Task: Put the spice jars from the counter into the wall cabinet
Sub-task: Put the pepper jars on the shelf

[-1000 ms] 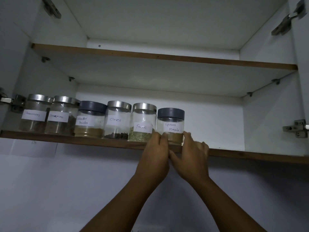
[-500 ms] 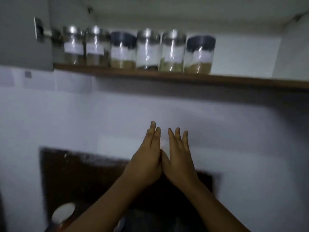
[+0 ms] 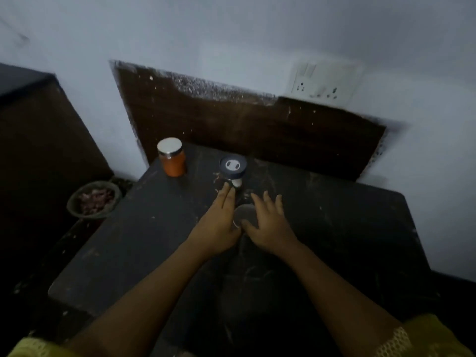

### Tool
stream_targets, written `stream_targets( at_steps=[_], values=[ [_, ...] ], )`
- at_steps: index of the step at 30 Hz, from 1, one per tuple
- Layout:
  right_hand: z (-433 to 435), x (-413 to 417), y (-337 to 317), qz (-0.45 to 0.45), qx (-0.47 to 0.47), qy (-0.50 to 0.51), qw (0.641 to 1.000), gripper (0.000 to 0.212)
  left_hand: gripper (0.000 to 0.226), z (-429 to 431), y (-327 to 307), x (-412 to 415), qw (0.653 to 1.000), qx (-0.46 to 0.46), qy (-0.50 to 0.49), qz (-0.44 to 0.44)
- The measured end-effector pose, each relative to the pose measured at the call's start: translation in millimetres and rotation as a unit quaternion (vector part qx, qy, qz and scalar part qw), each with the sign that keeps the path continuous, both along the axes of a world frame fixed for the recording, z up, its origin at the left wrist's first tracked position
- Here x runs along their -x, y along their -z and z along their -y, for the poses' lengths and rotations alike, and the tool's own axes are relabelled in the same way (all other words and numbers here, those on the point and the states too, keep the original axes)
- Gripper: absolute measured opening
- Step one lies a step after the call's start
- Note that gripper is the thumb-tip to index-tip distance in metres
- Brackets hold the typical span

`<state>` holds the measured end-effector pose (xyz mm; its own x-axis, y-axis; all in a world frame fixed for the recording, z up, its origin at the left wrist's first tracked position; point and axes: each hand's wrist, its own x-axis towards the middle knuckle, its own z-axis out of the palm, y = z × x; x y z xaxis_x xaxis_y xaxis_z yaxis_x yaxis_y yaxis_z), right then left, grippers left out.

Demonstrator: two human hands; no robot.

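Three spice jars stand on the dark counter [image 3: 134,243]. A jar of orange powder with a silver lid [image 3: 171,156] is at the back left. A jar with a dark blue lid [image 3: 232,169] stands beside it to the right. A third jar with a silver lid [image 3: 244,213] sits nearer, between my hands, mostly hidden. My left hand [image 3: 219,222] and my right hand [image 3: 268,222] hover on either side of it, fingers apart, holding nothing. My left fingertips reach the base of the blue-lidded jar. The wall cabinet is out of view.
A dark brown backsplash panel [image 3: 257,124] rises behind the counter. A white wall socket [image 3: 322,85] sits above it at the right. A bowl with reddish scraps [image 3: 94,199] lies left of the counter, below its edge. A dark unit [image 3: 38,137] stands at far left.
My hands let go of the Garam Masala jar on the cabinet shelf and came down to the counter. The view dropped from the cabinet to the countertop jars.
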<state>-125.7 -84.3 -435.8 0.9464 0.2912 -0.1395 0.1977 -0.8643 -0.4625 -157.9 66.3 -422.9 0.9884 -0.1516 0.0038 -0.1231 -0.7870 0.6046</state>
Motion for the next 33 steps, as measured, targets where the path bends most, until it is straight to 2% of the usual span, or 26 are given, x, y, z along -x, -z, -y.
stream_targets(
  at_steps=[5,8,15,19,22,25,27,29,33],
  values=[
    [1.3,-0.7,30.3,-0.051,0.041,-0.016,0.998,0.096,0.091,1.3,41.9,12.7,0.996,0.019,0.002,-0.088],
    [-1.5,-2.8,38.8,-0.086,0.052,-0.024,0.995,0.099,0.088,5.4,49.4,10.9,0.991,0.072,0.008,-0.112],
    [-3.6,-5.7,48.2,-0.039,-0.071,0.015,0.997,0.077,0.095,9.2,54.6,10.9,0.984,0.15,0.0,-0.098],
    [-0.2,-4.5,34.1,-0.005,-0.135,0.061,0.989,0.067,0.097,7.3,43.4,13.6,0.975,0.218,-0.011,-0.046],
    [1.3,-7.0,3.2,0.031,-0.224,0.114,0.967,0.06,0.115,11.6,29.0,16.3,0.977,0.214,-0.008,0.006],
    [1.8,-5.1,-31.9,0.053,-0.288,0.114,0.949,0.054,0.124,26.8,6.1,18.7,0.974,0.21,-0.036,0.078],
    [2.6,-1.1,-55.3,0.065,-0.322,0.107,0.938,0.061,0.122,35.8,-13.5,19.7,0.961,0.243,-0.069,0.11],
    [7.6,3.7,-76.0,0.049,-0.394,0.11,0.911,0.063,0.115,39.5,-32.6,20.2,0.94,0.31,-0.078,0.123],
    [21.0,19.9,-98.2,-0.069,-0.505,0.067,0.858,0.069,0.094,42.4,-71.3,22.6,0.894,0.43,-0.061,0.105]
  ],
)
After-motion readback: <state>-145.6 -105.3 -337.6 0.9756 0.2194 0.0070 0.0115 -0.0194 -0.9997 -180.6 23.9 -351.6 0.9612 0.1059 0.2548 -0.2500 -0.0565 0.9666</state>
